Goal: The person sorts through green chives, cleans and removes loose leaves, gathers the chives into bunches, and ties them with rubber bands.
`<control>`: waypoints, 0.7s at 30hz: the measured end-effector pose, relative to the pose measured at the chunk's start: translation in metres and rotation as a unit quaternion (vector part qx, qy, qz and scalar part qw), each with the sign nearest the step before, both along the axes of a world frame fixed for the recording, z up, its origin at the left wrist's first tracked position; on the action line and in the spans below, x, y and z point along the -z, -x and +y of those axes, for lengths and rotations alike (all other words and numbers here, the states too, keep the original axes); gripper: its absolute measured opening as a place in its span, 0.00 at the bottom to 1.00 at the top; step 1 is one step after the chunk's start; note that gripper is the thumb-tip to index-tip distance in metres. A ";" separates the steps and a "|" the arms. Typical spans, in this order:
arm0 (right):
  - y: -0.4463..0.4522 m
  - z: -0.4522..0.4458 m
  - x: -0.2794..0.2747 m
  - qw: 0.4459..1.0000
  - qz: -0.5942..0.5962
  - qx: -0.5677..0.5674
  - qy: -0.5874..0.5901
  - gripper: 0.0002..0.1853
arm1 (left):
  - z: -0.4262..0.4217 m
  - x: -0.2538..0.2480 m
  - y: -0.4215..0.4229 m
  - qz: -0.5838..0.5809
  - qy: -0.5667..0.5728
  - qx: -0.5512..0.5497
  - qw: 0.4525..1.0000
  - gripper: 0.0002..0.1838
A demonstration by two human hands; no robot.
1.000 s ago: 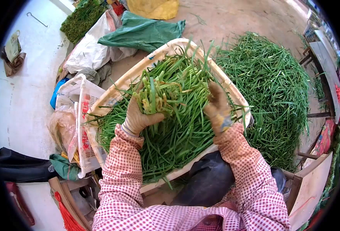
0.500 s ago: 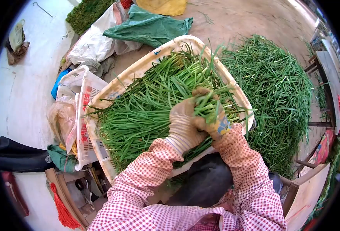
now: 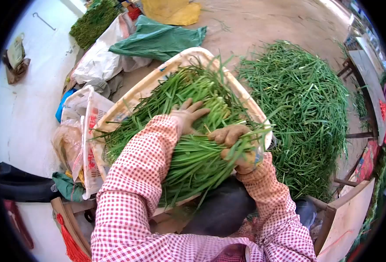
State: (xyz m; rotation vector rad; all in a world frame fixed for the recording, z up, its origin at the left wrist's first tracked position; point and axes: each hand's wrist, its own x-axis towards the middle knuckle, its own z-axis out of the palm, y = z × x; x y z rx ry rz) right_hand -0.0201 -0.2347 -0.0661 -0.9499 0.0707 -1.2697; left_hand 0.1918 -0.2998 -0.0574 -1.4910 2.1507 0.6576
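A cream plastic crate [image 3: 134, 102] full of long green chives [image 3: 158, 94] lies in front of me. My left hand [image 3: 189, 115], in a beige work glove, rests on the chives near the crate's middle with its fingers spread. My right hand [image 3: 233, 142], gloved too, is wrapped round a bunch of chives [image 3: 201, 159] at the crate's near right side. The bunch's leaves fan out to the left and toward me, over the near rim and under my left forearm.
A big heap of loose green leaves [image 3: 295, 118] covers the floor to the right. At the left stands a white plastic basket [image 3: 88, 131] holding a clear bag. Green [image 3: 158, 40] and white sacks [image 3: 101, 54] lie beyond the crate. Wooden stools [image 3: 348, 214] stand at the right.
My left hand has left my right hand's side, moved up and left, and spread its fingers on the chives. My right hand has moved slightly left and down, its bunch now fanned across the crate's near side.
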 end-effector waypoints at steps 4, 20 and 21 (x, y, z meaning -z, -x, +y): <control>0.065 0.003 -0.029 0.990 -0.088 0.037 -0.100 0.15 | 0.004 0.042 -0.018 -0.086 0.064 0.054 0.993 0.45; 0.379 0.135 -0.184 0.754 0.274 0.588 0.107 0.15 | 0.047 -0.113 0.129 -0.078 0.333 0.080 0.936 0.23; 0.384 0.140 -0.187 0.746 0.285 0.592 0.106 0.16 | 0.061 -0.131 0.151 -0.006 0.319 0.111 0.941 0.19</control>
